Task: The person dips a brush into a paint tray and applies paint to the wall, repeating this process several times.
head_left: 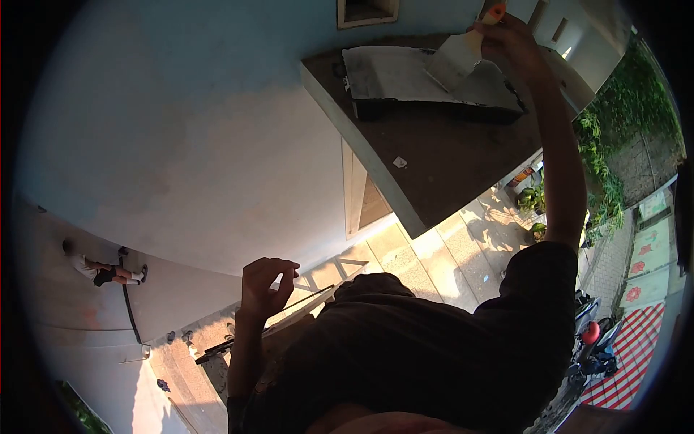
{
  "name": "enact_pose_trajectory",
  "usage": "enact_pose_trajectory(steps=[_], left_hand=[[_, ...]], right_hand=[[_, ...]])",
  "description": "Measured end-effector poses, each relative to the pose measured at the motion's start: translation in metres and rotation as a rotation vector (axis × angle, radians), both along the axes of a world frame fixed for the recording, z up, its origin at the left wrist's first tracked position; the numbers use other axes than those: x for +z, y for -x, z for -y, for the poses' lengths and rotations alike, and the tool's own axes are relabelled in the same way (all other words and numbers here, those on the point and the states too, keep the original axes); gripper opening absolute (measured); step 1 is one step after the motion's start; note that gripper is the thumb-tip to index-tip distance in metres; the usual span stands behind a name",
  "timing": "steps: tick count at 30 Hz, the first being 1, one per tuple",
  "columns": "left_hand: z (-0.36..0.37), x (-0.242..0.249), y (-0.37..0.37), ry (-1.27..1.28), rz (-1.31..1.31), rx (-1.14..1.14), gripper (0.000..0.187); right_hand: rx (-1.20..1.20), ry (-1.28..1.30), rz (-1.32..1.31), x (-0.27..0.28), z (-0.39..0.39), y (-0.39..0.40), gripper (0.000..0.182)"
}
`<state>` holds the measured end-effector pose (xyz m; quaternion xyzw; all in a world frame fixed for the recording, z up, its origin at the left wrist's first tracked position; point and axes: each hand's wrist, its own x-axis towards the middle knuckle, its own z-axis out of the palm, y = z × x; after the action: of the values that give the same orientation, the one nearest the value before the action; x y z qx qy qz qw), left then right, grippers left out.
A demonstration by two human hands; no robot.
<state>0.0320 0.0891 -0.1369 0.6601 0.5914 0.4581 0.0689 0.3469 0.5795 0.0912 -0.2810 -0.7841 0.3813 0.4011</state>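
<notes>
My right hand (510,45) is raised at the top right, its fingers closed round the handle of a wide paintbrush (454,64). The handle has an orange end, and the broad white-coated head points down and left over a paint tray (394,81). White paint smears the inside of this dark-edged tray, which rests on a brown ledge (426,173). My left hand (266,288) is lower down, close to the pale wall (210,173). Its fingers are loosely curled, with a gap to the thumb and nothing between them.
Below the ledge a ladder (329,276) stands on sunlit paving (434,264). A small white scrap (399,162) lies on the ledge. One person (105,271) is at the far left. Plants (600,166) and parked motorbikes (596,336) are on the right.
</notes>
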Motion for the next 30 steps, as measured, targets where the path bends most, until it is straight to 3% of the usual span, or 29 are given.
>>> enact_pose_trajectory(steps=[5, 14, 17, 19, 30], left_hand=[[0.002, 0.003, -0.001, -0.023, -0.004, -0.007, 0.011], [0.006, 0.008, -0.004, -0.006, -0.057, -0.011, 0.011], [0.007, 0.007, -0.003, -0.026, -0.049, -0.036, 0.012], [0.008, 0.008, -0.003, -0.044, -0.046, -0.03, 0.012], [0.016, 0.031, -0.002, -0.137, -0.057, 0.005, 0.012]], right_hand=[[-0.006, 0.05, -0.001, 0.006, 0.017, 0.005, 0.037], [0.205, 0.368, -0.429, -0.001, 0.008, -0.031, 0.03], [0.195, 0.371, -0.581, -0.009, 0.06, -0.029, 0.017], [0.074, 0.413, -0.926, -0.016, 0.121, -0.01, 0.012], [0.336, 0.481, -1.31, -0.073, 0.265, 0.029, 0.018]])
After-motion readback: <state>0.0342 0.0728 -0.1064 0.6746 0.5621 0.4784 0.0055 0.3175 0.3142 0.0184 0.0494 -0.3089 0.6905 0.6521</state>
